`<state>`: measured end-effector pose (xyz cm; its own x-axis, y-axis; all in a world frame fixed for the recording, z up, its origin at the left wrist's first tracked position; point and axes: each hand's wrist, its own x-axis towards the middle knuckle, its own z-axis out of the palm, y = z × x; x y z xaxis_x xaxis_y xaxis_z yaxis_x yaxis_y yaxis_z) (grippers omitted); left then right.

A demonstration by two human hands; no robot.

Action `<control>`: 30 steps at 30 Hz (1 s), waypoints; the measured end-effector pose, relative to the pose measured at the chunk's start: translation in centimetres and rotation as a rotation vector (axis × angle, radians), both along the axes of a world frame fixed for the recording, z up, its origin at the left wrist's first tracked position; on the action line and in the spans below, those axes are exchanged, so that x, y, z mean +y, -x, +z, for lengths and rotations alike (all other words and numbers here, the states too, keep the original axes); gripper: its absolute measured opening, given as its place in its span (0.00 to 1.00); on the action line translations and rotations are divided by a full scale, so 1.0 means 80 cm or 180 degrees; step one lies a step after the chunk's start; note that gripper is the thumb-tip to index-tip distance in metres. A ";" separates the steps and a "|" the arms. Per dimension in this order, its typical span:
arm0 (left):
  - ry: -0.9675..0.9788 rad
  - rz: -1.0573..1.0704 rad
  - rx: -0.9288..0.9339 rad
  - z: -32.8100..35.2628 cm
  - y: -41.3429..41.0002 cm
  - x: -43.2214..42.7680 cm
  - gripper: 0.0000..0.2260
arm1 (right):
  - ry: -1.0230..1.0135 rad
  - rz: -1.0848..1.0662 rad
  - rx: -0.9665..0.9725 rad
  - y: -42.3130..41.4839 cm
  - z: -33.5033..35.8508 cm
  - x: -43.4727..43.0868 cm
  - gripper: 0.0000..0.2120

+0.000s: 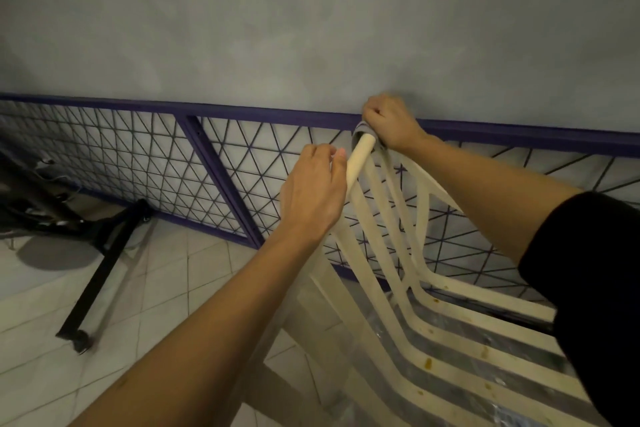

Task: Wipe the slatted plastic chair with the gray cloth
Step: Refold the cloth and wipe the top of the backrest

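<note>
Left hand (311,184), at the centre, curls its fingers on the top rail of a cream slatted chair (421,218). Right hand (391,121), just toward 1 o'clock, grips a gray cloth (360,131) bunched over the rail's end. The chair stretches toward 5 o'clock, where brown stains (428,362) dot the seat slats, so most of the wiping seems left to do.

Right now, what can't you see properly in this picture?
Head view:
- gray cloth: mostly hidden under the right hand.
- slatted chair: right side cut off by the frame edge and black sleeve.
- left hand: seen from behind, its hold on the chair unclear.
- dark clutter on the floor: dim, blurred.
</note>
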<state>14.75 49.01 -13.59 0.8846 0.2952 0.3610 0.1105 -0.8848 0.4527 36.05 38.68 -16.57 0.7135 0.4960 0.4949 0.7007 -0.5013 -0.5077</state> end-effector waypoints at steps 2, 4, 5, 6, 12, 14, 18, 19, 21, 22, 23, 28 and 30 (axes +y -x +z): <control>0.0002 -0.0017 0.0004 -0.002 -0.003 0.000 0.17 | 0.0002 -0.0014 0.0134 -0.005 0.002 -0.003 0.15; -0.0011 -0.0052 0.0007 -0.004 -0.004 0.001 0.17 | 0.0044 -0.0053 0.0196 -0.004 0.003 -0.003 0.16; -0.0017 -0.0066 0.0009 -0.004 -0.004 0.001 0.17 | 0.0074 -0.0081 0.0225 -0.003 0.003 -0.002 0.16; -0.0023 -0.0076 0.0012 -0.004 -0.004 0.001 0.17 | 0.0119 -0.0126 0.0246 -0.001 0.002 -0.001 0.17; -0.0014 -0.0074 0.0021 0.001 -0.003 0.001 0.17 | 0.0400 -0.0532 -0.0068 0.040 -0.014 0.000 0.25; 0.0019 -0.0110 -0.0035 0.000 -0.002 0.002 0.17 | 0.0357 -0.0495 -0.0256 0.063 -0.022 -0.001 0.23; 0.0105 -0.0090 -0.0161 0.002 0.002 0.000 0.17 | 0.0310 -0.0275 -0.0358 0.106 -0.023 0.002 0.20; 0.0159 -0.0090 -0.0215 0.004 0.005 0.000 0.17 | 0.0292 -0.0238 -0.0280 0.121 -0.017 0.004 0.20; 0.0224 -0.0112 -0.0337 0.007 0.011 -0.001 0.16 | 0.0342 -0.0205 -0.0195 0.147 -0.012 0.009 0.22; 0.0208 -0.0115 -0.0389 0.009 0.014 -0.002 0.16 | 0.0413 -0.0221 -0.0184 0.158 -0.011 0.013 0.23; 0.0177 -0.0122 -0.0431 0.011 0.018 -0.003 0.16 | 0.0499 -0.0225 -0.0207 0.166 -0.014 0.016 0.21; 0.0179 -0.0378 -0.0568 0.019 0.059 -0.006 0.16 | 0.0730 -0.0109 -0.0289 0.225 -0.011 0.024 0.12; 0.0412 -0.0382 -0.0647 0.015 0.083 -0.001 0.15 | 0.0885 -0.0139 -0.0405 0.252 -0.011 0.027 0.14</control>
<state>8.10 48.94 -12.37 0.8293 0.2478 0.5009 -0.0964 -0.8194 0.5651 15.90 40.80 -17.49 0.6781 0.5952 0.4312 0.7246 -0.6396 -0.2565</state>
